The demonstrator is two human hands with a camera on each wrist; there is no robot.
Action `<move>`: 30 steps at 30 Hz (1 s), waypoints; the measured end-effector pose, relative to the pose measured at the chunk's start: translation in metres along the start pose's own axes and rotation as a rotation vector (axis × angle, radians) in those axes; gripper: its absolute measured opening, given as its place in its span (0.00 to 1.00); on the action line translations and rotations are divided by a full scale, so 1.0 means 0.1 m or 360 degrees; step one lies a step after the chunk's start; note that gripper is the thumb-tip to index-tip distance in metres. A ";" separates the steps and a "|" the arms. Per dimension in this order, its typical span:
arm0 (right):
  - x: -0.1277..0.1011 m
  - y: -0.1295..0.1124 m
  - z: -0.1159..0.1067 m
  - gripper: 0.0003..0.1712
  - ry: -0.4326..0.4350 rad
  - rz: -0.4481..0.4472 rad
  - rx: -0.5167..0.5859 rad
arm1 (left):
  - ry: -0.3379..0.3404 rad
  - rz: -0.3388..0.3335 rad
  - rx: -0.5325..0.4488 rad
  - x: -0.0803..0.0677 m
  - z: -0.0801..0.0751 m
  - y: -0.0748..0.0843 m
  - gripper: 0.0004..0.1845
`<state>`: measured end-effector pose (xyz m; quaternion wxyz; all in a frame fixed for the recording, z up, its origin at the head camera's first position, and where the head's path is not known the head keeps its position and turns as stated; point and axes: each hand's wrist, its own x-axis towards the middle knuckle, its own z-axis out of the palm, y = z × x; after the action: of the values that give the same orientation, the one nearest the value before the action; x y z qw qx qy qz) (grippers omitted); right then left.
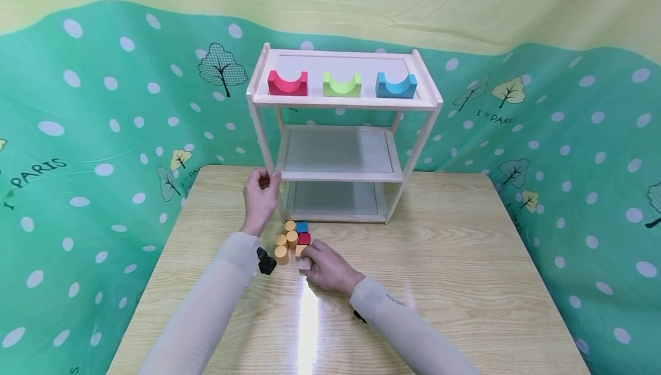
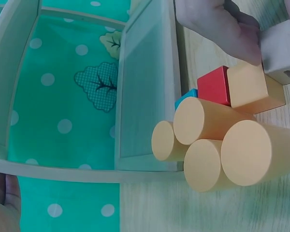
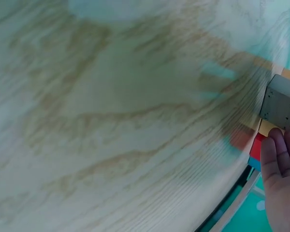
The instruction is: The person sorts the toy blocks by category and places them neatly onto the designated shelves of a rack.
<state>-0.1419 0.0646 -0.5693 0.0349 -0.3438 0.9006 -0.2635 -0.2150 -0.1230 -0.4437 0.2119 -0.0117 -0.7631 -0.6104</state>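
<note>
Beside the left front post of a white three-tier shelf rack is my left hand; its fingers grip the post at the middle shelf's height. My right hand pinches a grey-white cube between thumb and fingers, at the near end of a row of blocks. In that row stand a natural wood cube, a red cube and a blue cube. Left of them are several natural wood cylinders of differing heights, standing upright close together in front of the rack.
On the rack's top shelf sit a red, a green and a blue arch block, hollows upward. The rack stands at the back of a wooden table. A patterned green and yellow cloth hangs behind and at both sides.
</note>
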 end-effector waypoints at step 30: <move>-0.02 0.06 0.02 0.16 -0.0069 -0.0019 -0.0007 | 0.0024 -0.0015 -0.0001 0.06 0.02 -0.27 0.17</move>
<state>-0.1436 0.0685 -0.5737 0.0521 -0.3550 0.8981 -0.2542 -0.2284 -0.1290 -0.4667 0.2150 -0.0036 -0.7614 -0.6116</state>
